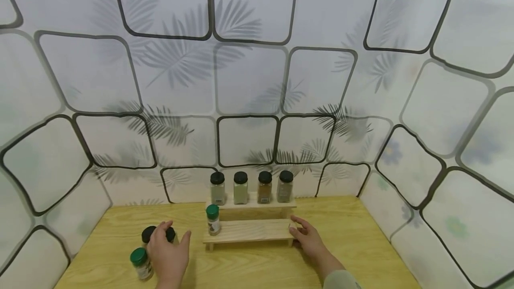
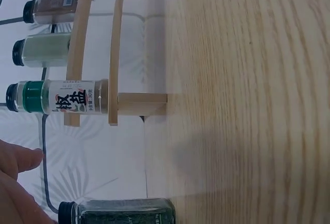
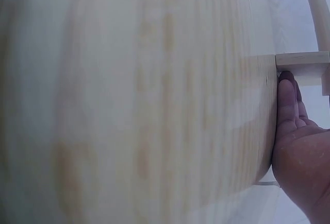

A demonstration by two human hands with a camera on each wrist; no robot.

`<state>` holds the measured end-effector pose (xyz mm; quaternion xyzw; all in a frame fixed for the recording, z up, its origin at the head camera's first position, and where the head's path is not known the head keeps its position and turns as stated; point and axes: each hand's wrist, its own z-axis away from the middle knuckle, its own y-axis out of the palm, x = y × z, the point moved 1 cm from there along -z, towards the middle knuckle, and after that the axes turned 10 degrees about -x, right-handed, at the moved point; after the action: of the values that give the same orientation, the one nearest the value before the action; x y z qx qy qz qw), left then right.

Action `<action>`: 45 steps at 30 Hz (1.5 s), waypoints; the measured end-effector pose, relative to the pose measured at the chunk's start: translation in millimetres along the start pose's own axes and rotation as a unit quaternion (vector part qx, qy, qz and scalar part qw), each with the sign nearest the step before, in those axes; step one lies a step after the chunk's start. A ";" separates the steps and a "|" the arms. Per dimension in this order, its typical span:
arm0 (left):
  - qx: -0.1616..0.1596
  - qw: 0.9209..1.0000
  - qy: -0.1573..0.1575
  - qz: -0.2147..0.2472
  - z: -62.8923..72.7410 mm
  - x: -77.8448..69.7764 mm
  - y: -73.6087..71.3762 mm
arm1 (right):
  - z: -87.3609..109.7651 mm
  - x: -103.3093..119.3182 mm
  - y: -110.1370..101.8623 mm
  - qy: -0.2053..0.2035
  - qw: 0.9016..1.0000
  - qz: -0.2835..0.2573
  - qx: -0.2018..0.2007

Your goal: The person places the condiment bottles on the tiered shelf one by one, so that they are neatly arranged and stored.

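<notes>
Grained tabletop (image 1: 341,231) bears a stepped wooden rack (image 1: 253,230).

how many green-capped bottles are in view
2: one green-capped bottle stands at the left end of the lower shelf; the second bottle is on the table beside the left hand, which may hide others.

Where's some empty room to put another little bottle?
The lower shelf is bare from its green-capped bottle to the right hand. So is the table in front. It's crowded on the upper shelf, where four black-capped jars stand, and beside the left hand, among other bottles.
</notes>
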<state>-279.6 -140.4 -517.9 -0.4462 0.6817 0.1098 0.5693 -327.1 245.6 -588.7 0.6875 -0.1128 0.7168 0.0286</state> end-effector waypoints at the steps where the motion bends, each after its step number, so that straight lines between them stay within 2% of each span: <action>1: 0.001 1.000 -0.006 -0.002 -0.6 1.0 0.4 | 0.3 0.1 0.2 0.000 1.000 -0.001 0.000; 5: 0.009 0.999 -0.032 -0.014 -1.8 2.1 1.9 | 1.4 1.5 0.0 0.000 1.000 0.002 0.005; 10: 0.017 0.999 -0.038 -0.026 -0.4 1.8 2.1 | 1.6 1.2 -0.3 -0.001 1.000 0.007 0.004; 15: 0.021 0.999 -0.038 -0.003 1.8 1.8 4.5 | 0.8 0.2 0.0 -0.001 1.000 0.004 -0.004; 21: 0.041 0.997 -0.065 0.030 3.0 4.6 8.5 | 0.8 0.6 -0.6 0.002 1.000 0.001 0.000; 24: 0.054 0.994 -0.083 0.041 2.1 9.2 11.3 | -0.4 -1.6 -0.9 0.001 1.000 0.000 0.002; 32: 0.078 0.986 -0.131 0.072 -1.8 33.6 22.1 | 0.0 -2.4 -1.5 -0.006 1.000 -0.007 0.004; 37: 0.093 0.984 -0.136 0.064 -4.4 43.0 22.2 | 1.9 -2.1 -1.2 -0.009 1.000 -0.008 0.006; 45: 0.067 0.991 -0.104 0.056 -0.2 53.0 23.0 | -0.1 -5.9 0.9 -0.003 1.000 -0.007 -0.006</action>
<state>-294.1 -152.8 -572.5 -0.3539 0.6485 0.1418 0.6589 -327.0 245.4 -594.6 0.6901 -0.1122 0.7140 0.0369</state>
